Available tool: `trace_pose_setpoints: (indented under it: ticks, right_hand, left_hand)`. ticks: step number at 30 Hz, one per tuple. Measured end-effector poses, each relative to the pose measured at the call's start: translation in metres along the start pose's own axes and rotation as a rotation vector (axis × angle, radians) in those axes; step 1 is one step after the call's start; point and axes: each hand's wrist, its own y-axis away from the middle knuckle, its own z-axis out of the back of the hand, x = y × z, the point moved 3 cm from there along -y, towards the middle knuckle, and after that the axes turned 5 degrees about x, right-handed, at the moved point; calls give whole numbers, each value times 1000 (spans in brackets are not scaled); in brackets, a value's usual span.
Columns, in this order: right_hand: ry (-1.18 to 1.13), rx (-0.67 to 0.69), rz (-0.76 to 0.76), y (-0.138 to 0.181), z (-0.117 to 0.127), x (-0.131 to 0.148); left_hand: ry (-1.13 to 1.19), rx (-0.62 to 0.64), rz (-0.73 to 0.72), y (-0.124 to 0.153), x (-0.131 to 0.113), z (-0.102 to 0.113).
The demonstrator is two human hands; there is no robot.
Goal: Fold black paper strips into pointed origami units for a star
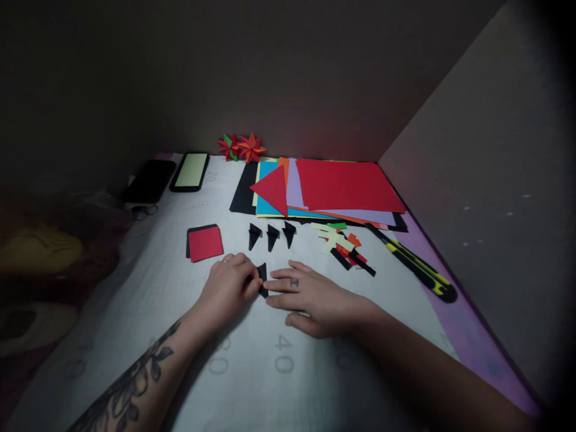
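Observation:
A small folded piece of black paper lies on the white numbered mat between my hands. My left hand is closed, its thumb and index finger pinching the paper's left side. With fingers spread, my right hand rests flat, its fingertips touching the paper's right edge. Just beyond stand three folded black paper pieces in a row. To their left is a small stack of square papers, red on top with black beneath.
Coloured paper sheets lie at the back, near two folded paper stars. Paper scraps and a yellow-black utility knife lie to the right. A phone is at back left. Walls bound the back and right.

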Motion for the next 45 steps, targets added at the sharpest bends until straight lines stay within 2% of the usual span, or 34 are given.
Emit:
trace_pose_setpoints:
  ticks: [18,30,36,45]
  right_hand:
    - [-21,-35,16,-1,3,3]
    - [25,-113,50,-2,-2,6]
    - [-41,-69,10,-1,-1,3]
    - [-130,-94,-19,-2,-3,-3]
  left_hand:
    - [-32,-17,34,-1,-3,0]
    - [-58,-5,58,0,-4,1]
    - [-58,-7,58,-1,-4,0]
    - [-38,-18,55,-1,-3,-1]
